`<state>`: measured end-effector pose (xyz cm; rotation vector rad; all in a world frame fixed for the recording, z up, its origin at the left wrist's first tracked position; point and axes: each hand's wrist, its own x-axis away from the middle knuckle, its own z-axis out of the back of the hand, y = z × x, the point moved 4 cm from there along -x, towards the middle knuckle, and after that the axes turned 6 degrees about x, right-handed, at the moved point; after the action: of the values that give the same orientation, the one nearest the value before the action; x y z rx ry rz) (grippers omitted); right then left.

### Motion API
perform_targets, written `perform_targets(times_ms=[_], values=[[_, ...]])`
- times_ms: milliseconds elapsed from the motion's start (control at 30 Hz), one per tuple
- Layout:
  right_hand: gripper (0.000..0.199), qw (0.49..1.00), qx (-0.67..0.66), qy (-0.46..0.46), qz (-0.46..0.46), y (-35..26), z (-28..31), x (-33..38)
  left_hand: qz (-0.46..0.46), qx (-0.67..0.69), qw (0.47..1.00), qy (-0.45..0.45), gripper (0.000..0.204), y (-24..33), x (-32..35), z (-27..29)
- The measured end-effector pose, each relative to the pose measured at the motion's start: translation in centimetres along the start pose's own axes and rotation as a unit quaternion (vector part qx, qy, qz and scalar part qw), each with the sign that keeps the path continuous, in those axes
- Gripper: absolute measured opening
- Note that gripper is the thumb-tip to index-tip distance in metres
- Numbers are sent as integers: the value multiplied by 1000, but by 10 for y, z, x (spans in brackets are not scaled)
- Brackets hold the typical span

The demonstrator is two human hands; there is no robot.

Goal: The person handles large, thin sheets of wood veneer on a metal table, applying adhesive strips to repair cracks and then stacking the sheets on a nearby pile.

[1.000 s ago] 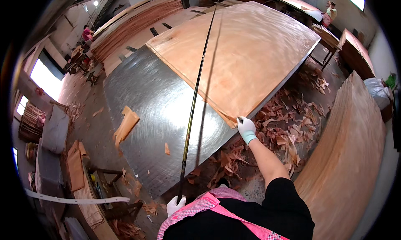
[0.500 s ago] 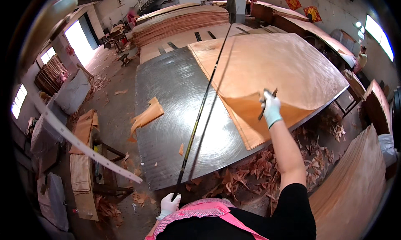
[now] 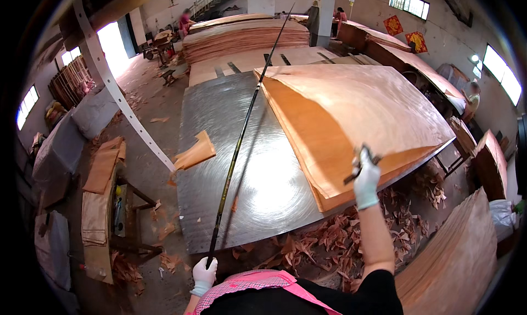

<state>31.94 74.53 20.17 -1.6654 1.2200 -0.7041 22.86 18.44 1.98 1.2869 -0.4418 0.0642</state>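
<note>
In a white glove, my left hand (image 3: pixel 204 274) is closed round the thick end of a long, thin black pole (image 3: pixel 235 156), which slants up across the metal tabletop (image 3: pixel 219 117). My right hand (image 3: pixel 366 178), also gloved, is closed on a dark hand tool (image 3: pixel 351 179) whose exact kind is blurred. It is over the near edge of a stack of wood veneer sheets. The pale top veneer sheet (image 3: pixel 373 101) is lifted and buckled along its near and left edges, baring a darker orange sheet (image 3: pixel 315 128) beneath.
A torn veneer strip (image 3: pixel 196 150) lies on the table's left edge. Veneer scraps (image 3: pixel 324 238) litter the floor in front. A tall veneer stack (image 3: pixel 455 243) stands at the near right, a narrow bench (image 3: pixel 99 216) at the left. Another person (image 3: pixel 471 102) stands at the far right.
The top sheet's raised edge has swept back, baring far more of the orange sheet. My right hand sits a little lower in view. The pole's tip has shifted left and up; the view has shifted too.
</note>
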Motion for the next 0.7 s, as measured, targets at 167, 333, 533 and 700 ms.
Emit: perform_targets(times_ms=[167,333,533,700], values=[[19,987,107,7,-117,126,106,66,-9,-11,1000,-18,16,6,-3,-2],[23,955,167,-21,-245,165,212,152,1,-25,999,-48,17,17,-3,-7],[24,879,277,-13,-387,139,340,267,5,-99,985,-143,31,-6,-40,-14],[19,791,383,3,-478,108,409,337,-13,-156,967,-199,33,3,-54,-9]])
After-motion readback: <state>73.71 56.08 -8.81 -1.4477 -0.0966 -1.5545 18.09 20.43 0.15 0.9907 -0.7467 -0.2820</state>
